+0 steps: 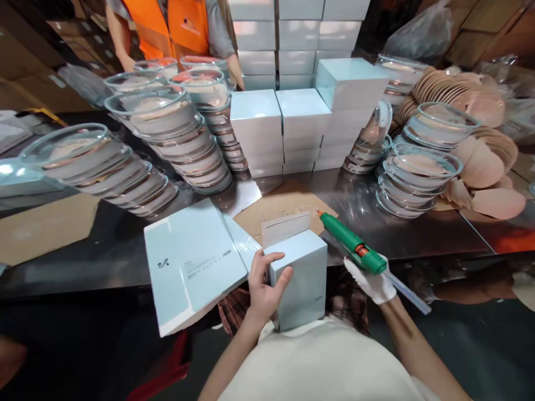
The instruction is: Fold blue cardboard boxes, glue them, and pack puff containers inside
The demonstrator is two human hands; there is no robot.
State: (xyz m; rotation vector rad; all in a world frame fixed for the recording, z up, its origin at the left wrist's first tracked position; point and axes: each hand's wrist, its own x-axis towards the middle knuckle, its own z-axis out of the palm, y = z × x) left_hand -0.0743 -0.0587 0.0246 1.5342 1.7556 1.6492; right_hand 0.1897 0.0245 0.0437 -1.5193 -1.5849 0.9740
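Note:
My bare left hand [265,284] is closed around the left side of a pale blue box [301,284], thumb and forefinger at its upper edge. The box leans against my body at the table edge, and a white flap [286,228] stands up at its far side. In my gloved right hand [374,281] is a green glue gun [351,242]. Its orange nozzle points up and left over a brown cardboard sheet [280,203], and a clear glue stick [407,292] sticks out of its back. Flat pale blue printed sheets [196,262] lie to the left.
Stacks of clear round containers [179,139] stand at the left, and more round containers [418,172] at the right. White-blue boxes [257,133] are piled ahead. Tan discs [476,156] heap far right. A person in an orange vest [169,25] stands across the table.

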